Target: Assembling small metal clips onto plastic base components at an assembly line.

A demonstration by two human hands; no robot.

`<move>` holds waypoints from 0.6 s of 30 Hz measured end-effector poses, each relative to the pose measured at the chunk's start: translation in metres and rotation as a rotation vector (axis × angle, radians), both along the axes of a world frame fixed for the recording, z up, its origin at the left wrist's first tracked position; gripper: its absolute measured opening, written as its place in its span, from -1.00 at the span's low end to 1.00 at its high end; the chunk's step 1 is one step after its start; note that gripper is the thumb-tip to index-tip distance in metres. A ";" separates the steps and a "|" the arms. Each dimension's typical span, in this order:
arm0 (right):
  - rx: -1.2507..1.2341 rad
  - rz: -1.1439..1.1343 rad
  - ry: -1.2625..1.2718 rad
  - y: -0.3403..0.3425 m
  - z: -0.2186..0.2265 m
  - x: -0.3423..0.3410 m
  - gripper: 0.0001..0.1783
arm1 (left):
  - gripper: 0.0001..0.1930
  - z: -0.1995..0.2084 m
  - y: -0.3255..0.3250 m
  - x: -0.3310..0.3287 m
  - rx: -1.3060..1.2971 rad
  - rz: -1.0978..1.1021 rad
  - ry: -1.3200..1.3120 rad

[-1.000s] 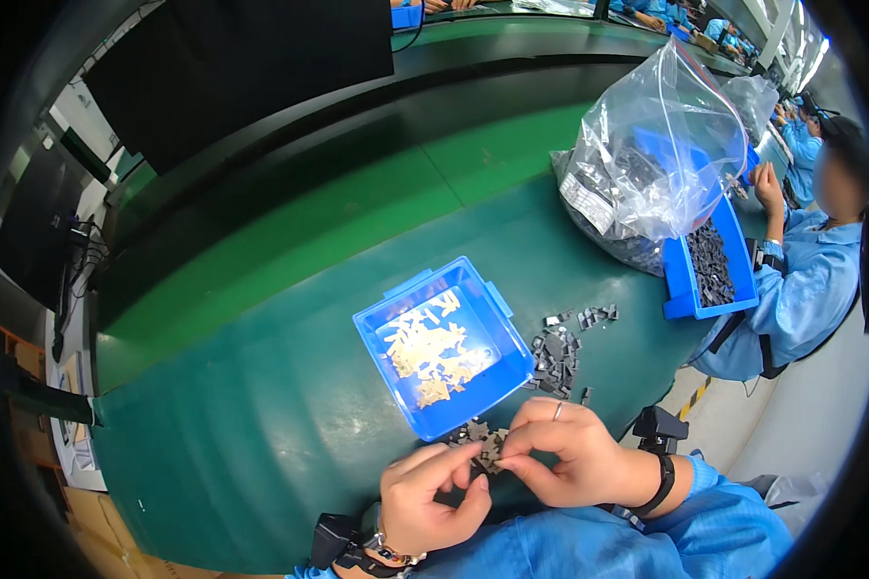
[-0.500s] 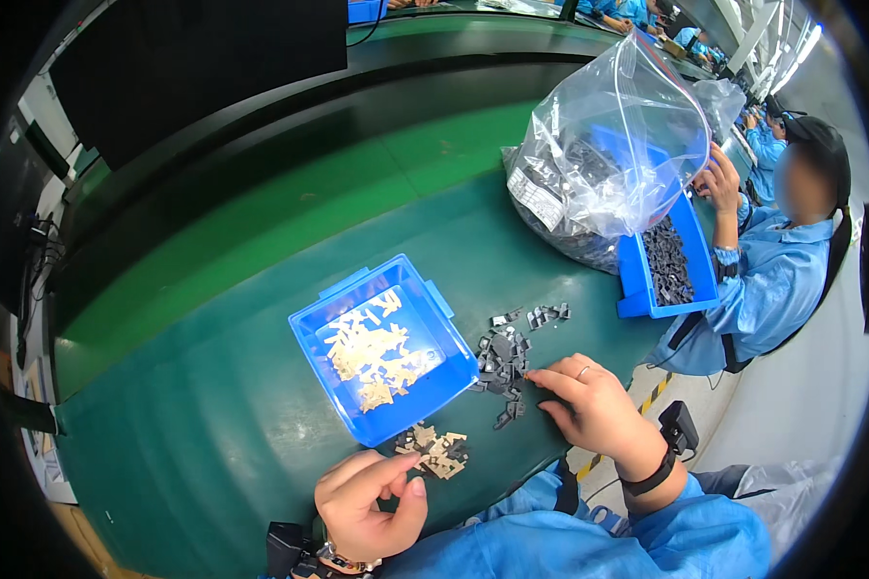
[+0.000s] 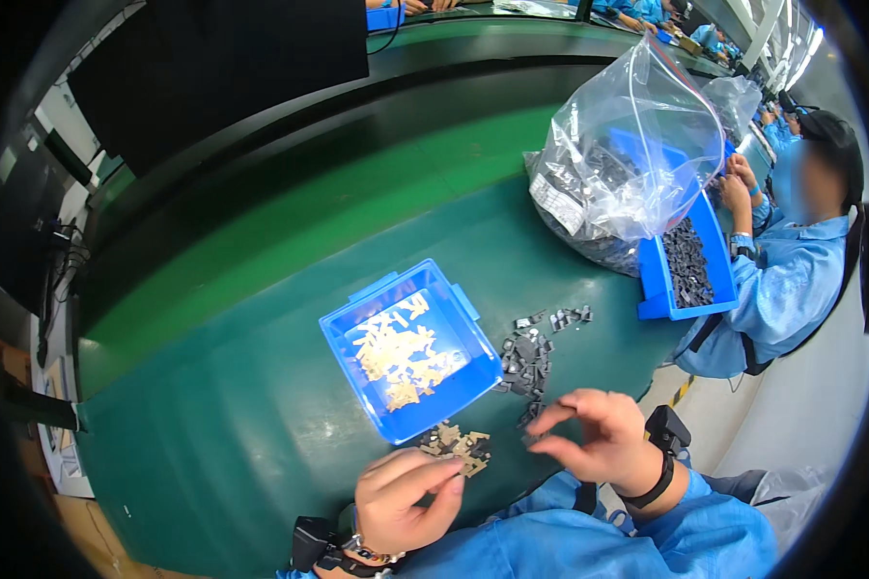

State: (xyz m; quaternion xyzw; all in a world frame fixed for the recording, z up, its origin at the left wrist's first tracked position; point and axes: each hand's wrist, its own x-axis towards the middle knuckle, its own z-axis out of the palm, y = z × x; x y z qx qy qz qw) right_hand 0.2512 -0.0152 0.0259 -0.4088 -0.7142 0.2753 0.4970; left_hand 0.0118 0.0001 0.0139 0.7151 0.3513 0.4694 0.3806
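Observation:
My right hand (image 3: 599, 439) is raised just above the table's near side, thumb and forefinger closing on a small dark piece (image 3: 530, 440). Beyond it lies a loose pile of small dark grey parts (image 3: 524, 364). My left hand (image 3: 407, 504) is closed in a pinch beside a little heap of tan and dark pieces (image 3: 465, 447); whatever its fingertips hold is too small to make out. Just past that heap stands a blue bin (image 3: 473, 381), with many flat tan pieces (image 3: 396, 357) spread over its bottom.
A large clear plastic bag (image 3: 589, 193) of dark parts leans against another blue bin (image 3: 690, 312) holding small black parts. A co-worker in a blue smock (image 3: 792, 289) sits at the right. The green table (image 3: 212, 425) meets a raised dark ledge at the back.
My right hand has drawn back from the dark grey pile toward me, with a small dark piece between its fingertips. The co-worker's hand has left the bag. The whole view has shifted slightly.

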 end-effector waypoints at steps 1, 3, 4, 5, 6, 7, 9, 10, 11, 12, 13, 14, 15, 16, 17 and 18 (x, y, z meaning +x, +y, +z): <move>0.014 0.044 0.016 0.003 0.004 -0.007 -0.41 | -0.82 -0.001 0.002 0.001 0.049 -0.017 -0.008; 0.030 0.073 0.079 0.005 0.001 -0.021 -0.43 | -0.79 -0.003 0.002 0.004 0.057 -0.031 -0.044; 0.038 0.100 0.096 0.007 0.002 -0.026 -0.43 | -0.79 -0.002 0.002 0.004 0.059 -0.024 -0.033; 0.046 0.126 0.112 0.008 0.003 -0.031 -0.44 | -0.78 -0.002 0.002 0.003 0.044 -0.039 -0.023; 0.046 0.153 0.127 0.009 0.004 -0.035 -0.44 | -0.76 -0.001 0.002 0.002 0.030 -0.054 -0.017; 0.047 0.158 0.133 0.010 0.003 -0.038 -0.44 | -0.76 -0.002 0.001 0.002 0.031 -0.048 -0.010; 0.037 0.196 0.169 0.011 -0.001 -0.043 -0.42 | -0.74 -0.005 0.001 0.001 0.071 -0.022 -0.016; 0.038 0.197 0.171 0.011 -0.003 -0.044 -0.42 | -0.74 -0.004 0.001 0.001 0.071 -0.021 -0.014; 0.006 0.191 0.199 0.010 -0.006 -0.045 -0.40 | -0.74 -0.003 0.002 0.000 0.071 -0.018 -0.006; -0.026 0.185 0.227 0.008 -0.007 -0.047 -0.39 | -0.74 -0.002 0.002 -0.001 0.071 -0.015 0.001; -0.027 0.186 0.226 0.007 -0.009 -0.048 -0.39 | -0.74 -0.002 0.001 -0.001 0.071 -0.014 0.000; -0.065 0.196 0.279 0.006 -0.010 -0.049 -0.37 | -0.74 -0.003 0.001 -0.002 0.066 -0.001 0.000; -0.104 0.206 0.331 0.005 -0.011 -0.050 -0.34 | -0.73 -0.003 0.000 -0.002 0.060 0.012 -0.001; -0.104 0.206 0.330 0.004 -0.013 -0.053 -0.34 | -0.73 -0.004 0.000 -0.002 0.060 0.012 -0.002; -0.112 0.191 0.371 0.003 -0.014 -0.055 -0.33 | -0.73 -0.005 0.001 -0.002 0.062 0.028 -0.017; -0.119 0.175 0.411 0.003 -0.015 -0.057 -0.32 | -0.72 -0.005 0.001 -0.001 0.064 0.042 -0.033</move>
